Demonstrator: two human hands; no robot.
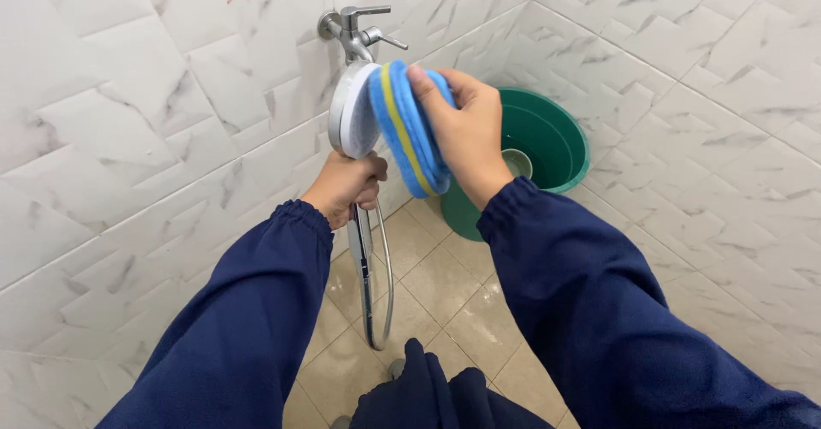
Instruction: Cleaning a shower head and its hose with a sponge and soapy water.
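Closest to the camera are two dark blue sleeves (256, 326) reaching forward, with a bit of dark blue clothing bunched low between them over the beige tiled floor (445, 284). A metal hose (382, 292) hangs in a loop down between the arms, so it kinda cuts across the view of the floor. The left hand (344, 188) has its fingers wrapped tight around the handle of a silver shower head (352, 111), holding it up with the round face turned to the right. The right hand (466, 131) is gripping a round blue sponge pad with a yellow stripe (410, 130), fingers curled over its top edge, and the pad sits pressed right against the shower head's face, covering most of it. Just behind the right hand is a green bucket (552, 138) sitting in the corner, partly hidden by the wrist. Above the shower head, a chrome tap (355, 29) sticks out of the white marble-look wall tiles (128, 121).
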